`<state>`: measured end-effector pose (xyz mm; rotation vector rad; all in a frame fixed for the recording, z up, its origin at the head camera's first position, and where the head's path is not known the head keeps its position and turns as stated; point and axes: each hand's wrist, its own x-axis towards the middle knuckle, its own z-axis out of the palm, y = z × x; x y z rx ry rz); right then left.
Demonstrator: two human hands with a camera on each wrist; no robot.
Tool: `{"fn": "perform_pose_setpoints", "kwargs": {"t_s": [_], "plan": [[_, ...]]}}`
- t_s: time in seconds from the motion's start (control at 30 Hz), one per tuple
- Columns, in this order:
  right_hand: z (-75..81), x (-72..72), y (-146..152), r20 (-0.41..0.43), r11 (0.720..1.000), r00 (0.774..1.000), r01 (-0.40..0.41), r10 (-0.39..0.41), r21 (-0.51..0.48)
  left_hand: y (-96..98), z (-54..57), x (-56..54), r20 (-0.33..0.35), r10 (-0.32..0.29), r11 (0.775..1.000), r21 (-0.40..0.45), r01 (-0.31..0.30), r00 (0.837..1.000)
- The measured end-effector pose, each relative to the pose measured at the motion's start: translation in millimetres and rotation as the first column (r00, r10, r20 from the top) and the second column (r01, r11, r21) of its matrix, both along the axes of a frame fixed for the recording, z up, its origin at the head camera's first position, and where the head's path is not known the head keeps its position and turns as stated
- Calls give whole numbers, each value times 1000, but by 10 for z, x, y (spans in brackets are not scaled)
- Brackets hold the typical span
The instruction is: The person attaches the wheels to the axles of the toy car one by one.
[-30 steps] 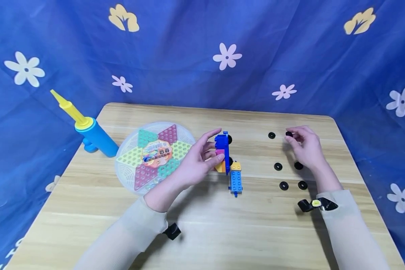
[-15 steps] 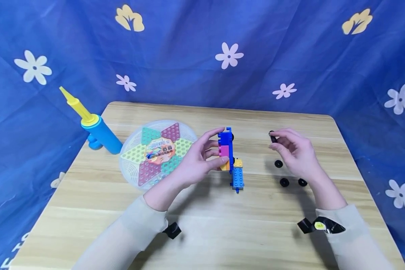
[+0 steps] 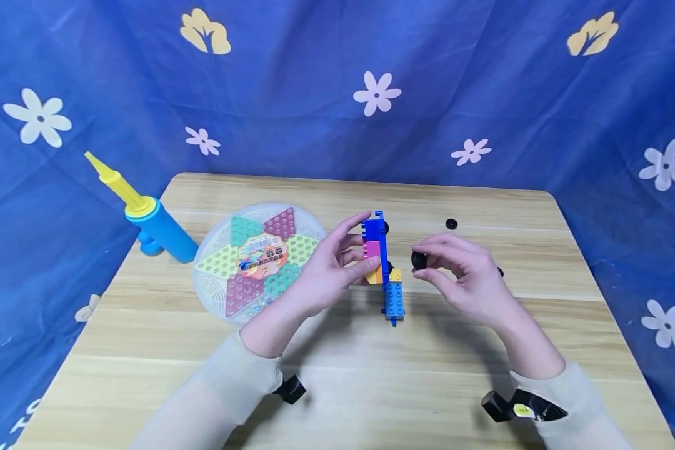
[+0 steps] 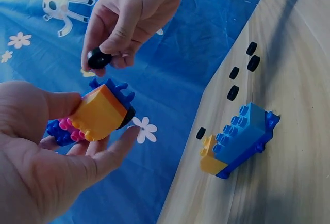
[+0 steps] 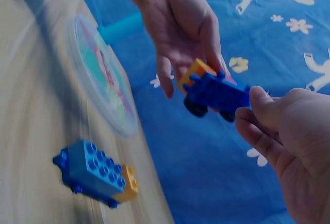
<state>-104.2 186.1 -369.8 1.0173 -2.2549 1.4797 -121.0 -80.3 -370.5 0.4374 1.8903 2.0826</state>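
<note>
Nearest, two pale sleeves reach in over the wooden counter (image 3: 427,387), a black wrist device (image 3: 290,389) on the left one and a second black device (image 3: 497,406) on the right.

A little farther, near the middle, a light-blue block car (image 3: 394,303) rests on the counter, a yellow block at its far end and dark-blue pegs along its base.

Above and just left of it, the left hand (image 3: 334,269) holds the other block car (image 3: 374,234) clear of the counter, the thumb on the near side and the fingers behind it. That car is tipped on edge, its dark-blue base facing right with two black wheels showing. Its dark-blue, pink and yellow-orange blocks face left, the yellow-orange one nearest.

To the right, the right hand (image 3: 464,278) pinches a black wheel (image 3: 419,260) between thumb and fingertips, near the held car but apart from it. Five loose wheels (image 4: 233,93) lie on the counter's right side; the right hand hides most of them from the head camera, and one sits farther back.

Left of the left hand lies a round game board (image 3: 208,290) with a coloured star. Beyond it, far left, stands a blue pump (image 3: 169,231) with a yellow nozzle (image 3: 120,187). Blue flowered cloth (image 3: 292,81) hangs behind.
</note>
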Motion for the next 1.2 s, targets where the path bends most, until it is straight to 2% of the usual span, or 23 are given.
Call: {"fn": "perform_pose_setpoints", "kwargs": {"t_s": [0.1, 0.33, 0.53, 0.7, 0.93, 1.2], "plan": [[29, 47, -54, -2, 1000, 1000, -11, 11, -14, 13, 9, 5, -15, 3, 1000, -2, -3, 1000], [60, 101, -149, -106, 999, 994, -32, 32, 0, 53, 39, 30, -62, 0, 1000, -4, 0, 998], [81, 150, -215, -117, 1000, 993, -18, 20, 14, 80, 62, 62, -63, 5, 1000, 22, -4, 998], [99, 166, -264, -130, 1000, 991, -18, 20, 17, 88, 63, 76, -105, 20, 1000, -3, -20, 994], [125, 198, -300, -122, 997, 992, 45, -38, 58, 114, 48, 85, -138, 38, 999, -26, -42, 990], [119, 219, -327, -168, 990, 982, 106, -89, 96, 143, 44, 105, -180, 54, 997, -38, -62, 982]]}}
